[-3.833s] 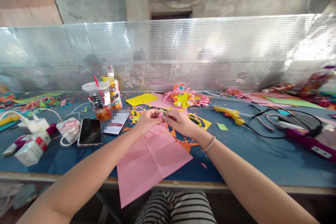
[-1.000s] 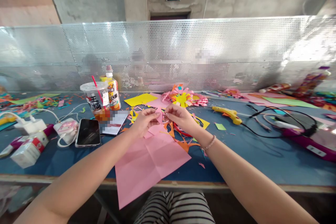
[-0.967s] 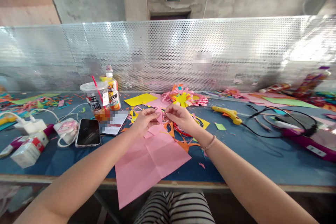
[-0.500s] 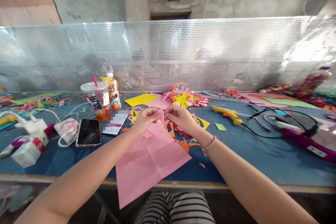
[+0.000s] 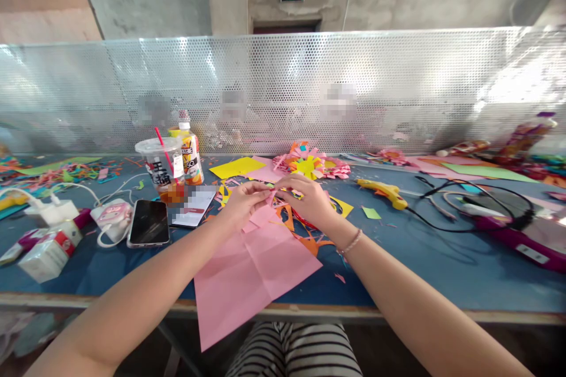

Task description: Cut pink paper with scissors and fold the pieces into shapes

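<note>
Both hands meet over the middle of the table, pinching a small piece of pink paper [image 5: 270,198] between their fingertips. My left hand [image 5: 246,201] is closed on its left side. From the right, my right hand [image 5: 308,197] grips the same piece, its fingers partly covering it. Beneath them lies a large creased pink sheet [image 5: 260,274], its near corner hanging past the table edge. A smaller folded pink piece [image 5: 259,219] rests on the sheet's upper part. Behind the hands sits a paper flower [image 5: 308,165] in pink and yellow.
Left of my hands stand a plastic cup [image 5: 159,168] with a straw, a drink bottle [image 5: 190,156] and a phone [image 5: 149,222]. To the right lie a yellow glue gun [image 5: 384,191] with a black cord and orange paper scraps [image 5: 312,245]. A perforated metal screen [image 5: 283,82] closes off the back.
The fingers of both hands have shifted on the small pink paper, and the right fingers now reach further over it. The large sheet has stayed in place.
</note>
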Motion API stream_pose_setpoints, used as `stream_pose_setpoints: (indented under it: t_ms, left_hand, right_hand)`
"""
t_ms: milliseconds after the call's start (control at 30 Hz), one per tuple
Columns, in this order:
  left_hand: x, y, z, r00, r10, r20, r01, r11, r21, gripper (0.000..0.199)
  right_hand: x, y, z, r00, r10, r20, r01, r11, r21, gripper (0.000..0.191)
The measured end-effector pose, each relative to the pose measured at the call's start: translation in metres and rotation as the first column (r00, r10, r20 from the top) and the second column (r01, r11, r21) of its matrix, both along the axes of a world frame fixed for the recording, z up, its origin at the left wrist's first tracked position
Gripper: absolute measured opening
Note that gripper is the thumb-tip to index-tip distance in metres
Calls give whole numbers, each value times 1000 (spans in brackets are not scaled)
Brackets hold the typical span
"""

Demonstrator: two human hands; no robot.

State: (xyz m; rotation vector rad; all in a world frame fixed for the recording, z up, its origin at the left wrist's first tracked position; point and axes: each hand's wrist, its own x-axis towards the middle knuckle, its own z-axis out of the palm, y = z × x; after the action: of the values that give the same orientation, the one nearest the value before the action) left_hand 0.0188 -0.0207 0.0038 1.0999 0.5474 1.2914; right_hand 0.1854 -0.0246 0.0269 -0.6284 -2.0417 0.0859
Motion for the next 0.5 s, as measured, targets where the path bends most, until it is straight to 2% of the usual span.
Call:
stream_pose_setpoints:
  t_ms: [67,167,500]
  left_hand:
    - [-1,3,-1,999,25,27,-25,1000,-15,21]
    - [-1,5,-1,996,52,70,-50,998,-39,24]
    - [-2,1,1,999,-50,17,51,998,-24,21]
  right_hand:
    - [-1,1,-1,998,-45,-38,45,999,-8,10]
    - [-1,3,-2,995,-69,-65,63,994,-87,7]
    - [-9,1,-6,985,10,-171,-74,925,-372,5]
